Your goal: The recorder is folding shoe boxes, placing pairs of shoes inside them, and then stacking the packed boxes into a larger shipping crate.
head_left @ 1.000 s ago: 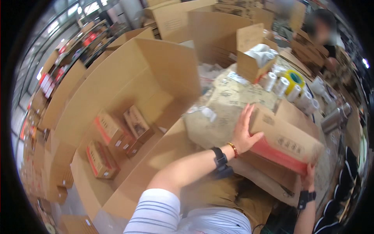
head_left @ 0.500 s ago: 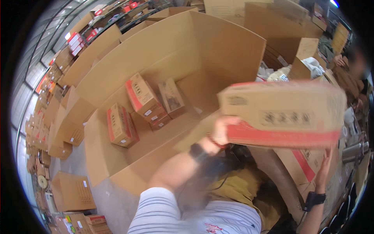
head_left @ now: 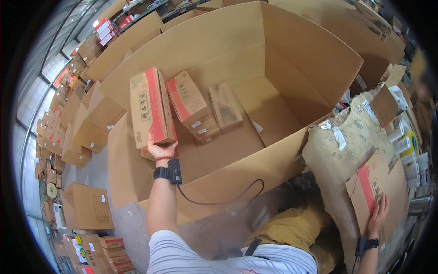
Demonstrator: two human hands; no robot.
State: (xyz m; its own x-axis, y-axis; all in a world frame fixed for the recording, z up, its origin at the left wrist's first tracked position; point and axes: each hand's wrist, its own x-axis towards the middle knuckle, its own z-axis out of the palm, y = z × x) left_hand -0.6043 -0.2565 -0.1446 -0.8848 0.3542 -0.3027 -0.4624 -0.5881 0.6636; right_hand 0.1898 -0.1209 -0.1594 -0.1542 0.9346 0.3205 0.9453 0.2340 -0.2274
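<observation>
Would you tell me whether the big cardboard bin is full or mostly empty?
Mostly empty: the big cardboard bin shows bare floor, with only a few small cartons lying inside.

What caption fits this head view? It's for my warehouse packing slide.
Left hand holds a red-striped carton over a large open cardboard box; right hand rests on another carton.

Bare floor is lying open across the right half of the large cardboard bin [head_left: 292, 41], while two cartons [head_left: 200, 107] are crowding its left corner and a bulging paper sack [head_left: 346, 150] is pressing against its right rim.
</observation>
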